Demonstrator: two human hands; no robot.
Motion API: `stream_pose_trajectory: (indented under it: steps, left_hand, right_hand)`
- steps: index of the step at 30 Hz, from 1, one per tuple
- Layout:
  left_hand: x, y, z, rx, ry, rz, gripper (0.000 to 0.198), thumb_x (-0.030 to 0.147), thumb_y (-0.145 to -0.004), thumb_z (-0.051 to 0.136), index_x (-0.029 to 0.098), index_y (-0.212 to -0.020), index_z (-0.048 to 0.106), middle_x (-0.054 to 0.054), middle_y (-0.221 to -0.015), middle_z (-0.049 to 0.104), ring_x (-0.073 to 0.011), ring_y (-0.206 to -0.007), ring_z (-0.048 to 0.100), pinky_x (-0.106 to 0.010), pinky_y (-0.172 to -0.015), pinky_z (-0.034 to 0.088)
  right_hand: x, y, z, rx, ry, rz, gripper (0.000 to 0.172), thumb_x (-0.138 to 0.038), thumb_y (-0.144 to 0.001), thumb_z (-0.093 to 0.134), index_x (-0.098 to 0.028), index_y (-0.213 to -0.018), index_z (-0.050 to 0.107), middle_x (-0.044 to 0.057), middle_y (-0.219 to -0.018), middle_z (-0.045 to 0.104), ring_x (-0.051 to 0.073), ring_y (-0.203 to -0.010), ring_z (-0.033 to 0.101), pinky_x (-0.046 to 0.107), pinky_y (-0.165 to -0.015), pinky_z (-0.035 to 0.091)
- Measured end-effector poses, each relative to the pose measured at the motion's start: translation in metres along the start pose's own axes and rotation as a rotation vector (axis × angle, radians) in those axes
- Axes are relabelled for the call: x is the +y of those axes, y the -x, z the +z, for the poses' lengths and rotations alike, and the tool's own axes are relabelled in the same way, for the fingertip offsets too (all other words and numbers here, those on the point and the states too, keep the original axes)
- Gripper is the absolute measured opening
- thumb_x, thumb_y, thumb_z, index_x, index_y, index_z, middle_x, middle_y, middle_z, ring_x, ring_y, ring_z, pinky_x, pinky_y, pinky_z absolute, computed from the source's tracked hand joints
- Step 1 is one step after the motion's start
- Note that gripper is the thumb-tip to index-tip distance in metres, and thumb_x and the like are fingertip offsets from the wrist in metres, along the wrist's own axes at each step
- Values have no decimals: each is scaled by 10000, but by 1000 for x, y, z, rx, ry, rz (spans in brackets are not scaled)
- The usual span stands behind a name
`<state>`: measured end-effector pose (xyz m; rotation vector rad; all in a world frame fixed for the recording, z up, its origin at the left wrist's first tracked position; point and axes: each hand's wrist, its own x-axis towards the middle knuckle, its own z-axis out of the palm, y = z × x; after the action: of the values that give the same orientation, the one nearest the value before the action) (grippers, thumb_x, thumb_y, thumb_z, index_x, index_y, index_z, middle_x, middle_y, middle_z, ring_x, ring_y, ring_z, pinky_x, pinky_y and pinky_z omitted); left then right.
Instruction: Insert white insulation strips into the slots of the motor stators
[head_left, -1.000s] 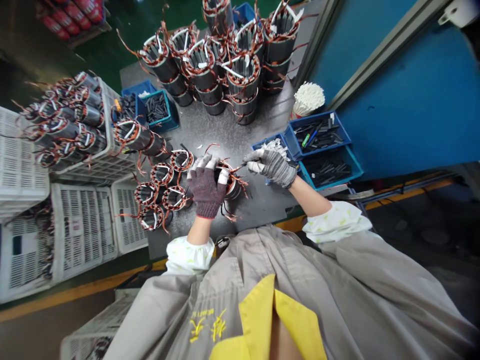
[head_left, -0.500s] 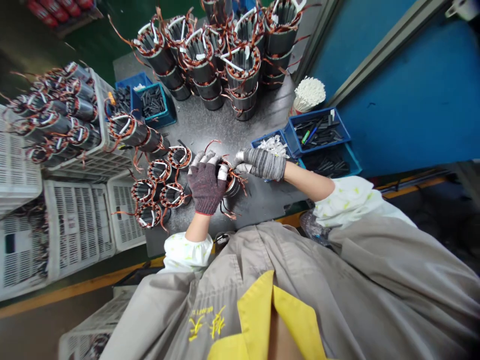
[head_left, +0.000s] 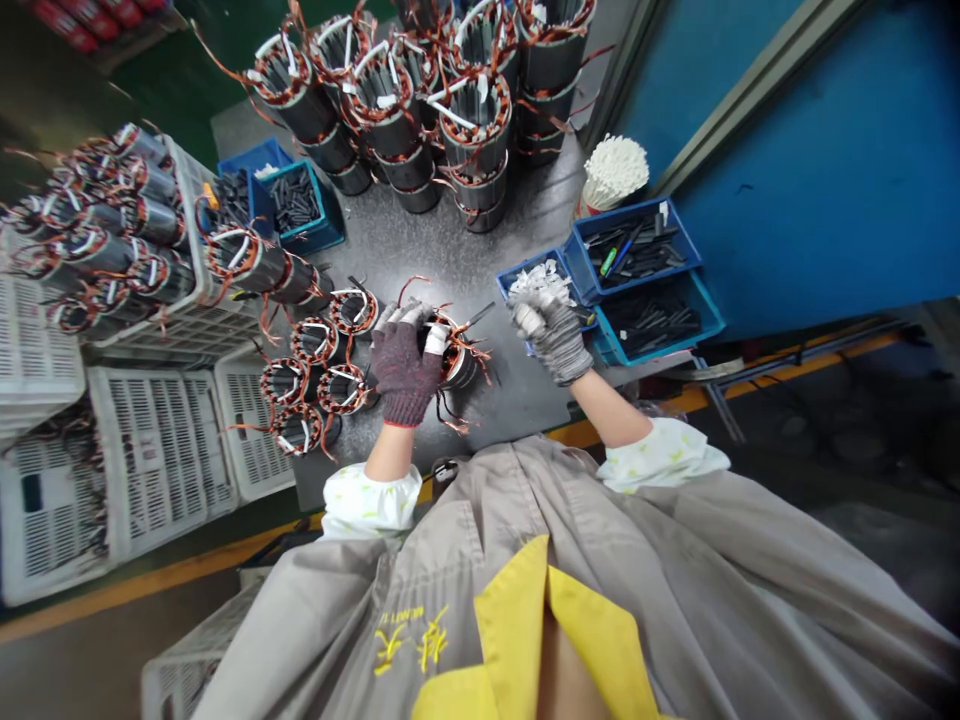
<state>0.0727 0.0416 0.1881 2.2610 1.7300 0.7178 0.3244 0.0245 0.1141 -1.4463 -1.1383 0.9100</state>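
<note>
Drawn back, my right hand [head_left: 549,335] sits at 2 o'clock from the stator [head_left: 456,362], fingers narrow, holding I cannot tell what; my nearer left hand [head_left: 405,368] grips it, axis tilted.

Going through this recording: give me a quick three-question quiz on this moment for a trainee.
1. Which hand holds the copper-wound motor core?
2. True or false: the right hand is bare.
3. Fill in the blank: the white scraps lie in a ___ tray.

Key: 1. left hand; 2. false; 3. blue.
</note>
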Motion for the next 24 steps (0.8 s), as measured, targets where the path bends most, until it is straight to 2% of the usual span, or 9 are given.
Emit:
stream_pose_trajectory:
  steps: [1, 3, 6, 9, 11, 18, 21, 24]
  left_hand:
    - [-1, 0, 0, 3, 2, 2, 440, 512, -1130, 565, 232, -1408, 759, -149, -1525, 773, -338, -1574, 614, -537, -1390, 402]
    - [-3, 0, 1, 6, -2, 1, 445, 514, -1130, 555, 234, -1412, 755, -148, -1528, 770, -339, -1580, 607, -540, -1397, 392]
    - [-5, 0, 1, -2, -17, -6, 444, 517, -1131, 553, 247, -1423, 750, -141, -1543, 761, -337, -1593, 591, -543, -1410, 375]
    - [-4, 0, 0, -8, -15, 1, 449, 509, -1133, 554, 239, -1431, 753, -149, -1549, 759, -339, -1599, 586, -544, -1413, 372]
    - [-3, -1, -1, 4, -19, 3, 454, 507, -1134, 548, 227, -1421, 760, -156, -1535, 767, -342, -1588, 596, -549, -1407, 382]
    - [0, 1, -2, -1, -46, 5, 437, 485, -1124, 567, 224, -1413, 767, -148, -1527, 775, -335, -1554, 623, -541, -1393, 405]
    - [1, 2, -3, 1, -32, 8, 422, 476, -1119, 587, 237, -1415, 770, -140, -1530, 775, -337, -1553, 622, -550, -1396, 401]
    - [-1, 2, -2, 7, -5, 13, 435, 485, -1120, 598, 233, -1427, 772, -146, -1528, 776, -342, -1552, 624, -555, -1392, 407]
  right_hand:
    - [10, 6, -1, -23, -32, 65, 441, -639, -1012, 682, -228, -1073, 829, 79, -961, 843, 234, -777, 742, 409, -753, 688]
    - [26, 19, 5, -87, -56, 148, 409, -625, -956, 726, -231, -1006, 821, 78, -930, 842, 230, -773, 746, 395, -742, 685]
    - [38, 28, 21, -117, -28, 181, 283, -496, -952, 743, -233, -1017, 827, 90, -985, 865, 247, -889, 797, 406, -864, 703]
    - [40, 25, 34, -119, -11, 187, 217, -338, -945, 740, -214, -1087, 850, 104, -1095, 890, 260, -1008, 829, 428, -994, 695]
    - [38, 21, 38, -163, 1, 187, 231, -273, -944, 737, -199, -1120, 867, 112, -1131, 895, 266, -1039, 836, 432, -1024, 688]
    - [29, 5, 45, -344, 68, 54, 214, -201, -1001, 691, -224, -1082, 888, 97, -1190, 888, 275, -1163, 822, 430, -1152, 649]
    - [27, 0, 51, -428, 33, 56, 185, -215, -1001, 717, -219, -1093, 877, 86, -1138, 882, 266, -1090, 817, 424, -1107, 670]
    - [27, 6, 46, -379, -52, 181, 270, -294, -1065, 656, -165, -1206, 847, 106, -1074, 871, 242, -917, 809, 393, -880, 722]
